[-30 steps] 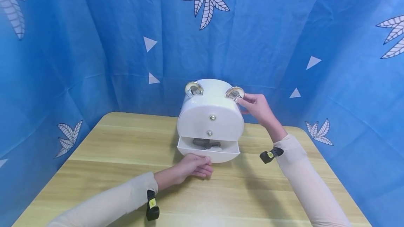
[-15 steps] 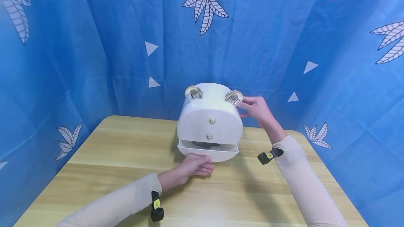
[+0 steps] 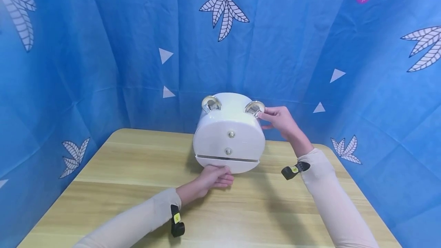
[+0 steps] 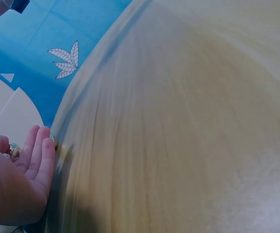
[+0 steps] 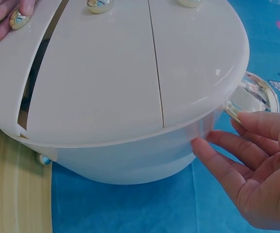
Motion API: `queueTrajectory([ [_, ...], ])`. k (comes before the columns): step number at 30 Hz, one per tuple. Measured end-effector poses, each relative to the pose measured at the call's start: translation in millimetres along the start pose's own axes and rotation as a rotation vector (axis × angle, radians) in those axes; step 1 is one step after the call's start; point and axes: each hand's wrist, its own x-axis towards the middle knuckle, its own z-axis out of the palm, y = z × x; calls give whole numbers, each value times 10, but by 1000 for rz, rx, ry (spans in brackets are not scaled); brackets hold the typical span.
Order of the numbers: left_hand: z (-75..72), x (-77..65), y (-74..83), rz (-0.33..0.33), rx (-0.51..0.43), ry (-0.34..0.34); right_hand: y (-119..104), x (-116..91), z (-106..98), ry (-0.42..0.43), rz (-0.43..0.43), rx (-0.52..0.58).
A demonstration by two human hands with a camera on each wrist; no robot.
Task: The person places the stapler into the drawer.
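A white, rounded drawer box stands on the table, with two shiny gold ears on top. Its bottom drawer sticks out a little, leaving a narrow dark gap above its front. Low at that drawer, my left hand pinches its round gold knob, as the right wrist view shows. With thumb and forefinger, my right hand pinches the base of the right ear, other fingers touching the box's side. What lies inside the drawer is hidden.
Two more gold knobs, an upper one and a middle one, sit on the box front. The left ear is untouched. Blue patterned curtain hangs close behind and beside the wooden table.
My left hand has pushed the bottom drawer inward; its wide opening has shrunk to a slit, and the dark items inside are out of sight. My right hand keeps its hold on the ear.
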Motion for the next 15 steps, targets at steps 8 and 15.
queueTrajectory([
  [8, -55, 98, 17, -56, -20, -12, 20, -1, -22, -18, 13, 7],
  [15, -109, 136, 115, -116, -17, -40, -6, 18, -73, -54, 8, -1],
])
